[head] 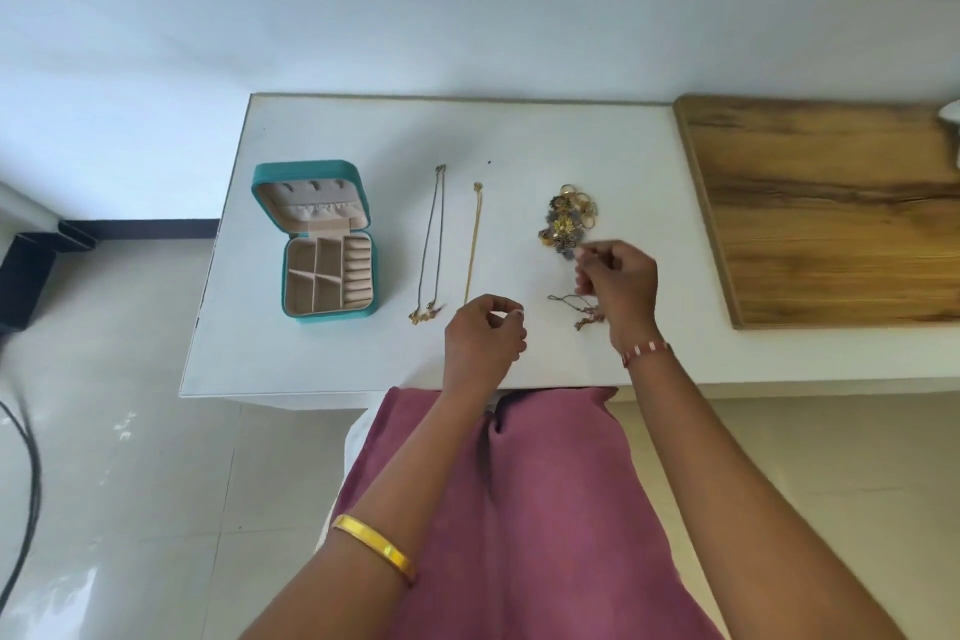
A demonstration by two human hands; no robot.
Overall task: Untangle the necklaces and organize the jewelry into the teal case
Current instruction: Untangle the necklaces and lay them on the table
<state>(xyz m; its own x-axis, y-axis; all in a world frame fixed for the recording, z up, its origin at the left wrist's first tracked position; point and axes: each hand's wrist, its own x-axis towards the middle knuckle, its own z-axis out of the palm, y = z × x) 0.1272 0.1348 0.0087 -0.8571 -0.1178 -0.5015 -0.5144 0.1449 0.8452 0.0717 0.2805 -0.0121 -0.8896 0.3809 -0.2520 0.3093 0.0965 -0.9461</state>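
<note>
On the white table the teal case stood open at the left, its lid propped up at the far side and its compartments and ring rolls showing bare. Right of it lay two necklaces already straightened, running near to far: a dark chain with small gold charms at its near end, and beside it a gold chain. Further right sat a heap of rings and small ornaments. Near that heap, a third chain lay bunched and partly hidden under the right hand.

The right hand's fingers were pinched together above the bunched chain, apparently on a fine strand, though the strand itself was too thin to make out. The left hand was loosely curled close to the gold chain's near end, thumb and forefinger nearly meeting; whether it held anything could not be told.

The risk from here was pulling too hard on a thin link, which would tighten the knot instead of loosening it. The right hand also worked just beside the heap, so a lifted strand could snag a ring and drag it along, and the left hand could brush the gold chain out of line
</note>
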